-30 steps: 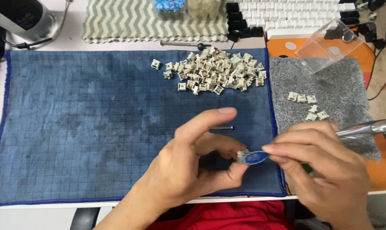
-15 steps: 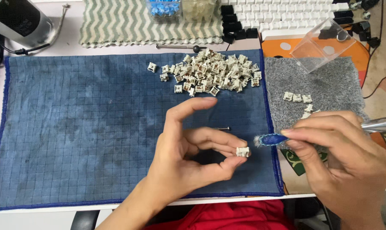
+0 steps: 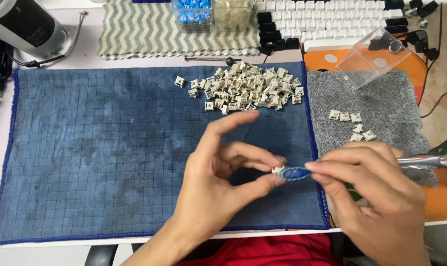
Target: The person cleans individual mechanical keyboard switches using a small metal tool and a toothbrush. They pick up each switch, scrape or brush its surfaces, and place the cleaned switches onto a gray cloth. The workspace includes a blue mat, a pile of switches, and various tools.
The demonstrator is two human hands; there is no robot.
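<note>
Left hand (image 3: 218, 182) up over the near edge of the blue cloth mat (image 3: 85, 162), thumb and middle finger pinched narrow on one small white keyboard switch (image 3: 277, 170), index finger stretched out free above it. The right hand (image 3: 376, 197) is closed around a metal-handled tool (image 3: 430, 160), and its blue tip (image 3: 295, 173) now sits right against the switch. Half a second ago there was a clear gap between tip and switch; a full second ago the two were close together as well. So the tip has gone in, backed off and come in again, which looks to me like repeated strokes on the same piece, with work on this switch in progress, not finished.

Both hands have also drifted a touch towards the near right corner of the mat, and the switch stays off the cloth, held in the air between the fingers.

Behind them, on the far side of the mat, the big heap of white switches (image 3: 248, 88) lies just as it did. To the right, on the grey cloth (image 3: 381, 98), a small group of switches (image 3: 351, 123) rests apart from the heap, unchanged in number as far as I can tell. A clear plastic box (image 3: 374, 56) is tilted at the far edge of that grey cloth, and a white keyboard (image 3: 327, 15) runs along the far side.
</note>
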